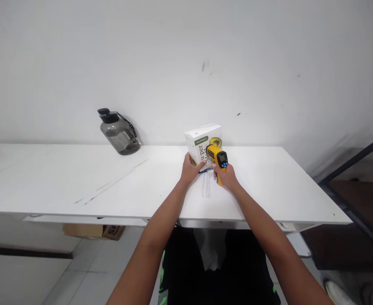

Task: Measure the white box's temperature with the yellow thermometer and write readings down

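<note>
A white carton (202, 134) with a green label and an avocado picture stands on the white table near the wall. My left hand (191, 170) is closed on its lower left side, thumb across the front. In my right hand (227, 174) is a yellow and black infrared thermometer gun (216, 156), its nose close to the carton's front and its small screen facing me. Below the carton lies a sheet of paper (207, 190) with lines of writing. Something dark blue, possibly a pen, shows partly at the carton's base.
A grey see-through water bottle (120, 134) with a black cap stands at the back left of the white table (62, 178). Under the table is a cardboard box (91, 231). A dark metal frame (358, 159) stands at the right.
</note>
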`<control>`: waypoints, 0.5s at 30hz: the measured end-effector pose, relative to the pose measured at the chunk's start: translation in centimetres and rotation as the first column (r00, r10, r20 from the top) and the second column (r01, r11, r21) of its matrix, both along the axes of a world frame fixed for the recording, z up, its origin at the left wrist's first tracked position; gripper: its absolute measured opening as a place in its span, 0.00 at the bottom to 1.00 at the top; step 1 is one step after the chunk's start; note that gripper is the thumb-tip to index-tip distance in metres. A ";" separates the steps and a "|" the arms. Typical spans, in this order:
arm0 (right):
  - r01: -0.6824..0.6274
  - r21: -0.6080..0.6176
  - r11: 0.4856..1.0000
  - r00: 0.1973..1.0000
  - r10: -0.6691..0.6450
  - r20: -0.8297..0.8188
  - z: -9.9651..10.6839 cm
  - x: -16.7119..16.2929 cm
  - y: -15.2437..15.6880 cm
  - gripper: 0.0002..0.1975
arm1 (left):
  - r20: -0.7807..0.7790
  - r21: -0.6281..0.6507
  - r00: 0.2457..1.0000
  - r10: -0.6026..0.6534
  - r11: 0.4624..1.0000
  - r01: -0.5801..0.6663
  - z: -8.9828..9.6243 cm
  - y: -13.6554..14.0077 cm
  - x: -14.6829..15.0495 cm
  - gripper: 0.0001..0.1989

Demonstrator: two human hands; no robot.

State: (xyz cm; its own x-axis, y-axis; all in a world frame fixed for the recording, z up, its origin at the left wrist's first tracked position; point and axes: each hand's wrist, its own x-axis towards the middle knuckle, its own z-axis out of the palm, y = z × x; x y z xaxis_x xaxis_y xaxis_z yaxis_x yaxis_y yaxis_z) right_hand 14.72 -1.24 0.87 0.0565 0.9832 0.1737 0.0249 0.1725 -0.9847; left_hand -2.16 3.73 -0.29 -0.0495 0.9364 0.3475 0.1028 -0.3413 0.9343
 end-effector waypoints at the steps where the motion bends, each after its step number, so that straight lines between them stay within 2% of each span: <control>1: 0.015 0.009 1.000 1.000 -0.015 0.015 0.0 -0.1 0.0 0.23 | -0.015 0.001 1.000 0.026 1.000 -0.026 0.0 0.0 0.0 0.32; 5: 0.142 0.116 0.983 0.976 -0.159 0.149 0.1 -0.3 -0.3 0.24 | -0.059 0.017 0.993 0.102 0.995 -0.101 -0.2 0.2 -0.1 0.32; 8: 0.293 0.204 0.934 0.910 -0.337 0.240 0.5 -0.4 -0.5 0.24 | -0.090 0.034 0.986 0.139 0.990 -0.137 -0.2 0.2 -0.3 0.32; 11: 0.398 0.186 0.898 0.865 -0.435 0.251 0.9 -0.2 -0.5 0.24 | -0.123 0.036 0.976 0.177 0.984 -0.174 -0.2 0.2 -0.5 0.32; 15: 0.460 0.115 0.881 0.855 -0.474 0.210 0.6 0.1 0.1 0.23 | -0.137 0.017 0.971 0.194 0.981 -0.193 -0.2 0.1 -0.5 0.31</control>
